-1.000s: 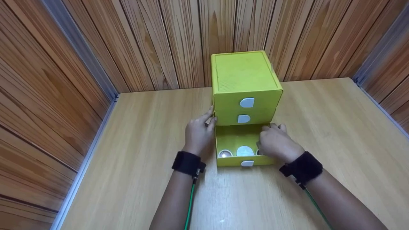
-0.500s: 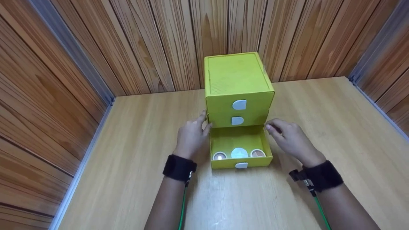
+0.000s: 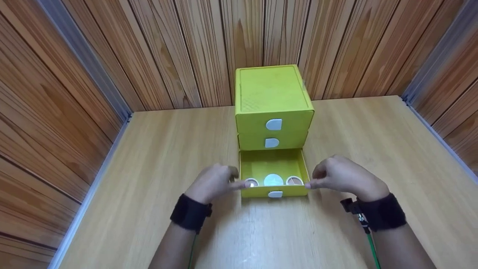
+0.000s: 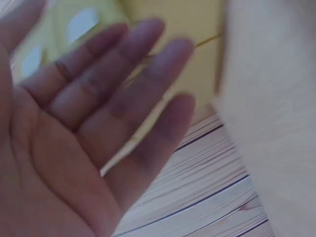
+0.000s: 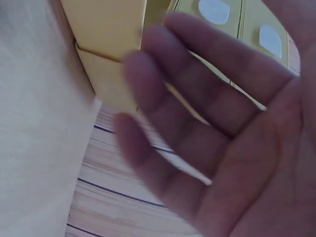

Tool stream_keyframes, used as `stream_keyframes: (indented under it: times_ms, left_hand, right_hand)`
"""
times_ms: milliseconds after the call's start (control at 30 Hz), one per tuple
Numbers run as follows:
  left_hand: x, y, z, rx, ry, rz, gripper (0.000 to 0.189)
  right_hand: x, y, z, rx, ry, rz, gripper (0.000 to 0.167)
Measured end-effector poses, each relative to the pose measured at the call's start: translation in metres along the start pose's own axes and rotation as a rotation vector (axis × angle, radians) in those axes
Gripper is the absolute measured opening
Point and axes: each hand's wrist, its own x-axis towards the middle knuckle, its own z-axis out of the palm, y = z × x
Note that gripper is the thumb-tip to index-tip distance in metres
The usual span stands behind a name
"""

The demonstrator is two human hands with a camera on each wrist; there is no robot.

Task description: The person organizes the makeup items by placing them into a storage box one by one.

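Observation:
A yellow-green drawer unit (image 3: pixel 274 89) stands near the back wall, its bottom drawer (image 3: pixel 255 192) pulled out. Along the drawer's front lie a flat white disc (image 3: pixel 273 180) and two round white-rimmed pieces, one at the left (image 3: pixel 251 182) and one at the right (image 3: pixel 294 181). My left hand (image 3: pixel 213 183) is beside the drawer's left front corner, thumb tip at its edge. Opposite it, the thumb of my right hand (image 3: pixel 347 177) reaches the right front corner. Both wrist views show loosely extended fingers with nothing held. The upper two drawers are closed, each with a white tab.
The unit rests on a light wooden tabletop (image 3: pixel 160 149). Wood-plank panels (image 3: pixel 209 48) rise behind and at both sides, with grey metal strips at the corners. Black bands with green cables circle both wrists.
Both hands have come down from the unit's sides to the front corners of the bottom drawer. Earlier, the right hand was over the drawer's right side, partly covering the right-hand round piece.

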Motion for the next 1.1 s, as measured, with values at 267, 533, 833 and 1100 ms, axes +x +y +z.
stream_keyframes:
  times_ms: [267, 533, 833, 1100]
  left_hand:
    - [-0.006, -0.005, 0.018, 0.0, -0.104, 0.027, 0.024]
    - [-0.003, -0.002, 0.02, 0.047, -0.068, 0.056, 0.02]
    - [0.002, -0.004, 0.024, 0.131, 0.062, 0.119, 0.025]
    - [0.014, -0.007, 0.031, 0.263, 0.123, 0.095, 0.023]
  right_hand:
    - [0.005, -0.003, 0.015, -0.074, -0.066, -0.028, 0.015]
    - [0.008, 0.0, 0.019, -0.114, -0.015, -0.104, 0.01]
    - [0.012, 0.006, 0.018, -0.2, 0.112, -0.218, 0.019]
    - [0.021, 0.016, 0.025, -0.225, 0.241, -0.148, 0.016]
